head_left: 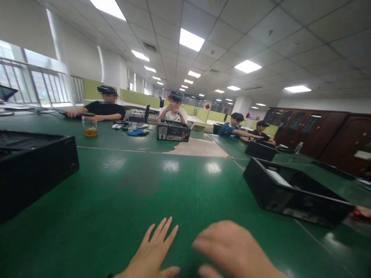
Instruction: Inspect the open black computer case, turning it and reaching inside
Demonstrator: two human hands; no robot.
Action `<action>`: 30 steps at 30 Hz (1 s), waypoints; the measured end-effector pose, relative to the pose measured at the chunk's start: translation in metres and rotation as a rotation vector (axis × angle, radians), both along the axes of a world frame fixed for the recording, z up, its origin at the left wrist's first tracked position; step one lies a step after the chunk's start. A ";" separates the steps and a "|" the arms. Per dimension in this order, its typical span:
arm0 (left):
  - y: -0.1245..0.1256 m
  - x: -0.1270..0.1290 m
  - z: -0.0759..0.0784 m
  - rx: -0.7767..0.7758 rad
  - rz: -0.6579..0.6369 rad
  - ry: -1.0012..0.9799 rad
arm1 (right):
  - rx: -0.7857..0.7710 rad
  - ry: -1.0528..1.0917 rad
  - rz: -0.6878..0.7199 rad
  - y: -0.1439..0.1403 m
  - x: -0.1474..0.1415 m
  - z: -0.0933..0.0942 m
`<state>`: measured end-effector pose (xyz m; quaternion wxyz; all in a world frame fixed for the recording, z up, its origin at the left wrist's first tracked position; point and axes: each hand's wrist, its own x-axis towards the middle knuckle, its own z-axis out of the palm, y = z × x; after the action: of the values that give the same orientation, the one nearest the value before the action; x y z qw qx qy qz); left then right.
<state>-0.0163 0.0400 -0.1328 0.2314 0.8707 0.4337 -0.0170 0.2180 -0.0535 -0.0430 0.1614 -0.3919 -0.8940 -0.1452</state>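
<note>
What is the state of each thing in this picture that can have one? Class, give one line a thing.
left hand: open, fingers spread, empty, over the green table.
right hand: open, empty, blurred.
black computer case on the right: lying on its side, panel off.
black case on the left: resting flat on the table.
glass jar: upright, amber liquid at the bottom.
far computer case: open, insides showing.

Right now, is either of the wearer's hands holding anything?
No: the left hand and right hand are both open and empty over the green table.
</note>
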 end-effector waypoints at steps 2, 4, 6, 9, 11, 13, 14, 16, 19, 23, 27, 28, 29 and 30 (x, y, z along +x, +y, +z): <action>0.003 -0.003 -0.001 -0.007 0.000 -0.024 | 0.129 0.200 -0.239 0.004 0.034 0.010; 0.008 -0.005 -0.003 0.006 0.030 -0.069 | 0.299 0.388 -0.493 0.011 0.076 0.013; 0.012 -0.008 -0.003 0.058 0.076 -0.139 | 0.393 0.395 -0.638 0.024 0.116 0.006; 0.016 -0.013 0.001 0.145 0.121 -0.248 | 0.362 0.245 -0.721 0.057 0.161 -0.017; 0.015 -0.021 0.004 0.180 0.129 -0.308 | 0.314 0.228 -0.767 0.080 0.179 -0.035; 0.014 -0.031 0.009 0.210 0.130 -0.354 | 0.327 0.276 -0.882 0.100 0.189 -0.048; 0.015 -0.038 0.011 0.227 0.136 -0.372 | 0.348 0.303 -0.953 0.108 0.191 -0.053; 0.019 -0.051 0.016 0.264 0.164 -0.401 | 0.383 0.354 -1.085 0.122 0.191 -0.055; 0.027 -0.069 0.025 0.324 0.222 -0.438 | 0.340 0.373 -1.177 0.131 0.180 -0.051; 0.029 -0.074 0.053 0.395 0.200 -0.462 | 0.309 0.372 -1.256 0.117 0.142 -0.043; 0.022 -0.047 0.099 0.483 0.065 -0.529 | 0.347 0.341 -1.206 0.081 0.090 -0.038; 0.022 -0.036 0.112 0.505 0.012 -0.556 | 0.385 0.333 -1.177 0.072 0.077 -0.037; 0.022 -0.022 0.125 0.529 -0.048 -0.580 | 0.421 0.325 -1.127 0.063 0.064 -0.037; 0.023 -0.008 0.137 0.555 -0.113 -0.596 | 0.455 0.319 -1.061 0.055 0.050 -0.038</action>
<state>-0.0242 0.0627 0.0046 0.1017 0.8894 0.2873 0.3407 0.2682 0.0012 -0.0808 0.2788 -0.7575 -0.4873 -0.3331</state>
